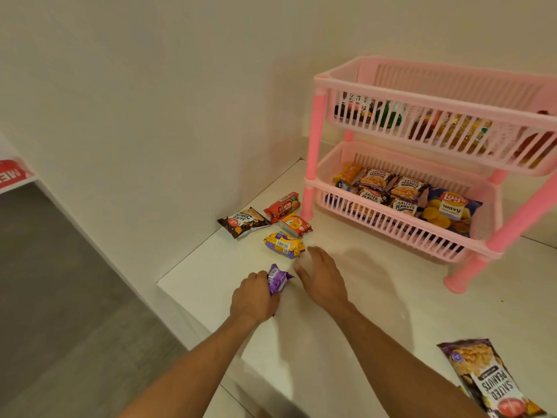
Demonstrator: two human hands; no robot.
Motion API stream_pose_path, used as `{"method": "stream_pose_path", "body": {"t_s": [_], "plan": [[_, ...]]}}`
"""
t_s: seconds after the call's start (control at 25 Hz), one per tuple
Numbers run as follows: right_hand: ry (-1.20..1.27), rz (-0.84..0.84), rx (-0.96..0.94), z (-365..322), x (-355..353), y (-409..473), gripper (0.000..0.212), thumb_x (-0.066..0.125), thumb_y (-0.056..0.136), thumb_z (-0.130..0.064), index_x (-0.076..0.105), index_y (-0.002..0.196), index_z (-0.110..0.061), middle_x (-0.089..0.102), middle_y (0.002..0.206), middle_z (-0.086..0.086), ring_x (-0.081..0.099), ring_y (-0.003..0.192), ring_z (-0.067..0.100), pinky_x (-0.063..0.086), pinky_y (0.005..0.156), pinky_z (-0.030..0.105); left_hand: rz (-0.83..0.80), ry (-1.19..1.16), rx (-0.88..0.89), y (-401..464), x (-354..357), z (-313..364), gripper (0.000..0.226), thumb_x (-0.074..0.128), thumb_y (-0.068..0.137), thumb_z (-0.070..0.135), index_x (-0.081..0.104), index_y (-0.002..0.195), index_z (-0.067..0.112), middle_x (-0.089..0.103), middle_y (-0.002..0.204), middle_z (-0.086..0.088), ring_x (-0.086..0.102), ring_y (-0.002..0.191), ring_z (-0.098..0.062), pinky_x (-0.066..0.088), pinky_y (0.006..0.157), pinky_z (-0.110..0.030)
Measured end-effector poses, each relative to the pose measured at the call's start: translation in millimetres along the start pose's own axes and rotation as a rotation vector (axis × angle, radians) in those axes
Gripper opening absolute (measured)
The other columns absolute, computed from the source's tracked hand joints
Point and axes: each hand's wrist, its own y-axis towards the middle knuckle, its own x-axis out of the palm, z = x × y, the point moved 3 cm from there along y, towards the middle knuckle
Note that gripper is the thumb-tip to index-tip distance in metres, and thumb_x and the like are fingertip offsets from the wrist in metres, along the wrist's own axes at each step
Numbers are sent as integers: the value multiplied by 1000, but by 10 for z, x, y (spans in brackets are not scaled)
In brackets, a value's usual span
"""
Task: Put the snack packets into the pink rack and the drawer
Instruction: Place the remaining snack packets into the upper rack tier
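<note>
My left hand (253, 298) is shut on a small purple packet (278, 279) just above the white counter (361, 312). My right hand (322, 276) hovers beside it, fingers apart, holding nothing, just below a yellow-purple packet (284, 244). Beyond lie an orange packet (296, 225), a red biscuit packet (282, 206) and a dark salted-peanuts packet (243, 222). The pink rack (313, 182) stands at the right; its lower tier holds peanut packets and a Lay's bag (450, 210), and its upper tier holds several packets behind the slats. No drawer is in view.
A large salted-peanuts bag (488, 381) lies at the counter's near right edge. The wall runs close behind the loose packets. The counter's left edge drops to a grey floor (60, 297). A red-and-white item (13, 173) sits on a ledge at far left.
</note>
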Motion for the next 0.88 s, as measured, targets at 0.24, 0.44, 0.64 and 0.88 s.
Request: {"method": "stream_pose_path", "body": {"t_s": [0.24, 0.44, 0.64, 0.88], "plan": [[-80, -69, -95, -318, 8, 485, 56, 54, 93, -40, 41, 141, -14, 49, 139, 10, 44, 126, 27, 45, 96, 40, 34, -165, 7, 69, -93, -279, 29, 63, 83, 39, 59, 106, 21, 63, 95, 0, 57, 77, -15, 39, 55, -25], [-206, -176, -28, -396, 175, 701, 55, 61, 87, -42, 47, 132, -14, 57, 127, 10, 54, 114, 26, 51, 88, 41, 137, -341, 29, 207, -259, -423, 37, 70, 80, 40, 59, 112, 23, 60, 94, 6, 56, 74, -8, 40, 54, -16], [8, -156, 73, -430, 54, 702, 44, 72, 73, -47, 65, 106, -18, 70, 99, 3, 64, 83, 18, 55, 71, 35, 178, -588, 7, 378, -467, -458, 51, 74, 81, 37, 56, 125, 19, 63, 104, 1, 62, 77, -8, 47, 55, -12], [323, 109, 16, -537, -927, 579, 36, 77, 68, -46, 67, 99, -30, 71, 83, -8, 64, 75, 7, 53, 66, 26, 283, -762, 202, 575, -1057, 121, 41, 78, 78, 35, 62, 115, 27, 69, 97, 11, 66, 81, -8, 54, 62, -18]]}}
